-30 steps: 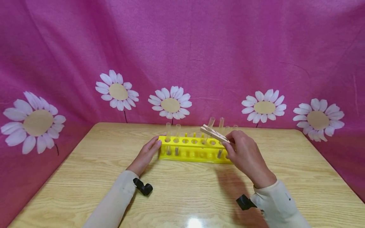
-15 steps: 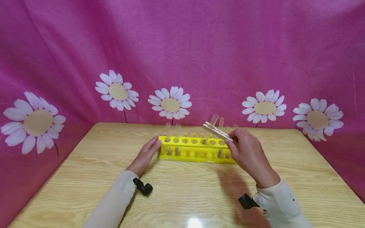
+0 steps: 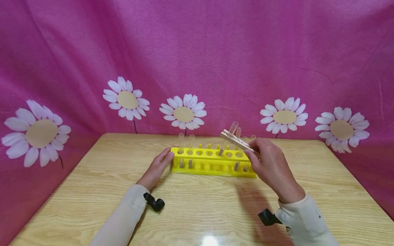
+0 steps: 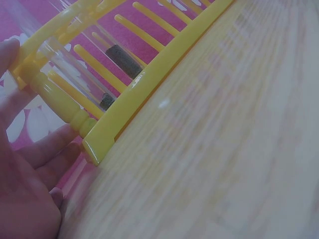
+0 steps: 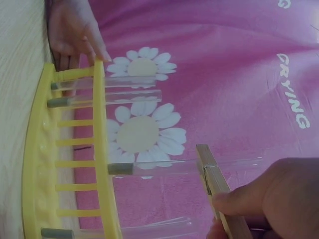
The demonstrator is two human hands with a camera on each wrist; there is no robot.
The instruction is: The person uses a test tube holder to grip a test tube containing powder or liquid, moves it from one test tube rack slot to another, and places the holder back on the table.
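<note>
My left hand (image 3: 156, 168) grips the left end of a yellow test tube rack (image 3: 204, 158), thumb on the top bar. In the left wrist view, its fingers lie by the end post (image 4: 60, 99). My right hand (image 3: 274, 169) holds a wooden test tube clamp (image 3: 237, 141). The clamp bites around a clear test tube (image 3: 234, 127), tilted, with dark grey matter in its lower end. In the right wrist view, that test tube's bottom (image 5: 120, 169) is level with the rack's top bar (image 5: 101, 144); whether it touches cannot be told.
Two test tubes (image 3: 191, 140) with dark contents stand at the rack's left end, and others (image 3: 237, 166) at its right, partly behind my right hand. The rack stands on a wood-grain table (image 3: 197, 201). A pink cloth (image 3: 215, 61) with daisies hangs behind.
The clamp and its test tube have risen and shifted slightly right, and the tube's lower end has come up out of the rack's interior. My left hand and the rack stay put.
</note>
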